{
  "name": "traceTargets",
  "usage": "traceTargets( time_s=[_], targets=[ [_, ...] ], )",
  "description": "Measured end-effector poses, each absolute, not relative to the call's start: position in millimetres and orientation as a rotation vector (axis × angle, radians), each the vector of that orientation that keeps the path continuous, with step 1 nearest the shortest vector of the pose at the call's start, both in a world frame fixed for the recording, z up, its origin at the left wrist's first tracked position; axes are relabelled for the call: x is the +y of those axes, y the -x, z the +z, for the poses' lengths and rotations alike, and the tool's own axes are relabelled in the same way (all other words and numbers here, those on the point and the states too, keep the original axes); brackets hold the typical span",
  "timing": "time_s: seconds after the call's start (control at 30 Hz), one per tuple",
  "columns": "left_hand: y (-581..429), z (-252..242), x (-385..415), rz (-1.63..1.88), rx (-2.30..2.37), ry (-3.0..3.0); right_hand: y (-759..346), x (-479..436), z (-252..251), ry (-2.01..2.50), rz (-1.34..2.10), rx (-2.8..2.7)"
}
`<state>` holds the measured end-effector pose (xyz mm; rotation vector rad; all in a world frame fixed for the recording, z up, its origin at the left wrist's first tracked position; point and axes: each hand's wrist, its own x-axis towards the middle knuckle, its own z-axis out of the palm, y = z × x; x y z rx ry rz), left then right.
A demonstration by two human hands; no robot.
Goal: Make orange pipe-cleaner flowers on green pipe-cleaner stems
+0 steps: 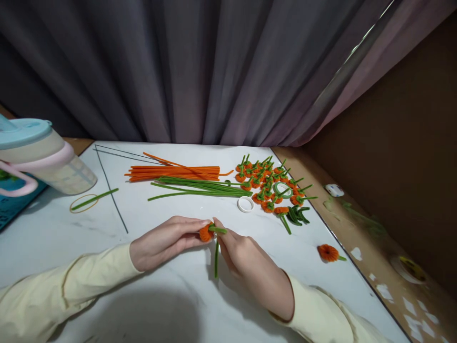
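Note:
My left hand (171,238) is closed on a small orange pipe-cleaner pumpkin (204,233), held above the white tabletop. From its top a green pipe cleaner (218,230) sticks out to the right, and another green length (216,261) hangs below. My right hand (246,255) pinches the green pipe cleaner close against the pumpkin; its fingertips are partly hidden. Farther back lie a bundle of orange pipe cleaners (174,172) and a bundle of green pipe cleaners (200,187). A cluster of similar pumpkins with green stems (269,206) sits at the back right.
A tumbler (64,171) with a blue lid stands at the left, near a green stick inside a rubber band (94,199). A white ring (245,205), a green tape roll (283,190), dark green curled pieces (297,215) and a lone pumpkin (327,253) lie to the right.

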<state>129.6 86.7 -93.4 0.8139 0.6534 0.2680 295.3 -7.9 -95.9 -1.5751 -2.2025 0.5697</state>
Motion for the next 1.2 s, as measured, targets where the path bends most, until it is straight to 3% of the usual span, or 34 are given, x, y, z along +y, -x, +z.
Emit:
traceTargets(
  time_s=[0.67, 0.93, 1.2],
  targets=[
    [-128.2, -80.5, 77.1, 0.303, 0.754, -0.955, -294.2, -1.8, -77.5, 1.553, 0.722, -1.924],
    [-128.4, -78.7, 80.2, 0.356, 0.703, -0.945, -293.7, 3.5, -71.5, 1.598, 1.353, -1.299],
    [-129.7, -75.5, 82.3, 0.364, 0.742, -0.957, -293.5, 4.2, -71.8, 1.547, 1.311, -1.302]
  ],
)
